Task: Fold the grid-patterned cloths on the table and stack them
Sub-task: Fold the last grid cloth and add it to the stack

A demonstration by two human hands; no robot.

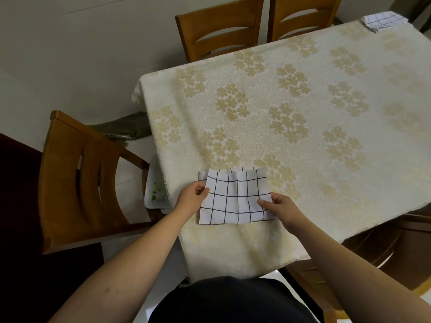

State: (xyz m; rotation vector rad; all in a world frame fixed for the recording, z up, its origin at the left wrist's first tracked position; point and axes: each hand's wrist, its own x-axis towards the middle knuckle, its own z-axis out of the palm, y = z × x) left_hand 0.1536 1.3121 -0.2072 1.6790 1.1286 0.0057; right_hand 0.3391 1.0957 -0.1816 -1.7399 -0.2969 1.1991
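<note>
A white cloth with a black grid [235, 197] lies partly folded near the table's front left corner, its upper layer turned over a lower one that shows along the top and left edges. My left hand [192, 195] pinches the cloth's left edge. My right hand [277, 206] pinches its right edge, thumb on top. A second grid-patterned cloth [382, 21] lies in a folded pile at the far right corner of the table.
The table [303, 101] wears a cream cloth with gold flowers. Two wooden chairs [221, 31] stand at the far side, and another chair [79, 178] is to my left. A white tray [155, 194] with green bits lies on that seat.
</note>
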